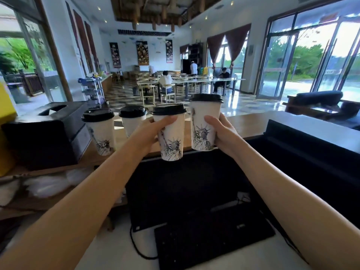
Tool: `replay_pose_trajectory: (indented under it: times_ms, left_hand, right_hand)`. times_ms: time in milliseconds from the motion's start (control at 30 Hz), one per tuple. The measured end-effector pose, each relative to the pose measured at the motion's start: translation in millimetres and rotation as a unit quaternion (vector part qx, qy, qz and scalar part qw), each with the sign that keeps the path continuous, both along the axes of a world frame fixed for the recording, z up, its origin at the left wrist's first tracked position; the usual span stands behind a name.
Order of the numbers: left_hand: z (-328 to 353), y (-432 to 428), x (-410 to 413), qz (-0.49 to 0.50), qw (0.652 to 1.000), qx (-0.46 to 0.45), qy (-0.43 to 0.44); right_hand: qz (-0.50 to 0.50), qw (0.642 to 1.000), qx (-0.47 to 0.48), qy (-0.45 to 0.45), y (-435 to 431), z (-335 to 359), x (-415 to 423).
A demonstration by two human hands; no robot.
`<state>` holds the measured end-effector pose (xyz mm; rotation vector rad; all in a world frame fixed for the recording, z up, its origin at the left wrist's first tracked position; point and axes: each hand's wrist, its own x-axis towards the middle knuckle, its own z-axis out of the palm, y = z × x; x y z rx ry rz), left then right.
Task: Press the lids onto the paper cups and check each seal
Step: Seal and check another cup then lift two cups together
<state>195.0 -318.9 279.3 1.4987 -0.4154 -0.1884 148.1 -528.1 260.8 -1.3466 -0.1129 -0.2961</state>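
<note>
Several white paper cups with a Statue of Liberty print and black lids are in view. My left hand (150,131) grips one lidded cup (172,139) and holds it in the air above the counter's near edge. My right hand (222,131) grips another lidded cup (204,123), held slightly higher. Two more lidded cups, a left one (100,131) and a middle one (131,121), stand on the wooden counter (243,125) to the left. All the black lids look seated on the rims.
A black box (44,133) sits on the counter at the left beside a yellow object (5,114). A black monitor back (187,182) and keyboard (212,242) lie below the counter. A black tray (311,145) is at right. Seated people and tables fill the hall beyond.
</note>
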Motion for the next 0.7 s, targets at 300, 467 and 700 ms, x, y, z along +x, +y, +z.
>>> replay_pose_trajectory:
  times_ms: [300,467,700]
  left_hand:
    - [-11.2,-39.8,82.9,0.039,0.999,-0.020,-0.019]
    - [-27.3,-46.3,108.4,0.070,0.997,0.005,-0.029]
    - [-37.7,-43.7,116.1,0.058,0.996,0.006,-0.062]
  right_hand:
    - [0.019,0.999,-0.029,-0.015,-51.3,-13.1,103.2]
    - [0.015,0.999,-0.027,-0.016,-65.1,-38.2,132.9]
    - [0.052,0.998,-0.035,-0.014,-69.4,-54.2,154.8]
